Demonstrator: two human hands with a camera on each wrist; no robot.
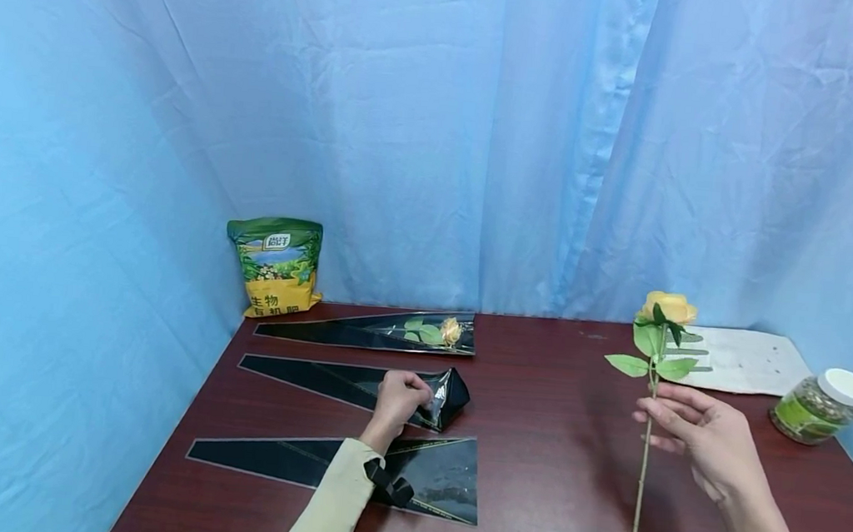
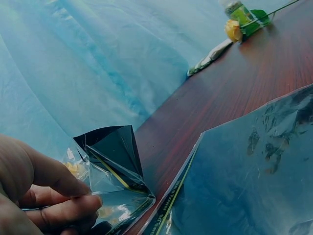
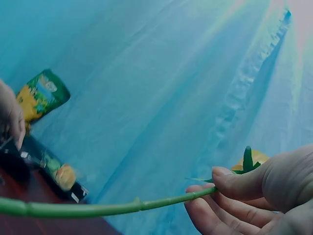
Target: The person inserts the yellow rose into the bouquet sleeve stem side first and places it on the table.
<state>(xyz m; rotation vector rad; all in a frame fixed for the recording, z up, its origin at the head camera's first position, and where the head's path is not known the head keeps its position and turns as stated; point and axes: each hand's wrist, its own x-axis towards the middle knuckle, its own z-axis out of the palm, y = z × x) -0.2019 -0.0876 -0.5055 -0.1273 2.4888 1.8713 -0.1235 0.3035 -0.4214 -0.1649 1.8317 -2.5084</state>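
Upright over the right side of the table, a yellow rose (image 1: pixel 667 308) with green leaves is pinched by its stem (image 3: pixel 98 209) between the thumb and fingers of my right hand (image 1: pixel 714 439). My left hand (image 1: pixel 397 397) pinches the clear film of the middle flower sleeve (image 1: pixel 449 397), whose wide mouth stands raised and open to the right. In the left wrist view the sleeve's black back (image 2: pixel 115 147) gapes away from the film. A flat black sleeve (image 1: pixel 447 481) lies nearer me, partly under my left forearm. The farthest sleeve (image 1: pixel 346 329) holds another yellow rose (image 1: pixel 450 331).
A green and yellow bag (image 1: pixel 276 267) stands at the back left corner. At the back right lie a white cloth-like sheet (image 1: pixel 750 358) and a lidded jar (image 1: pixel 821 406) of small pellets. Blue curtains (image 1: pixel 407 131) close off the table's back and sides.
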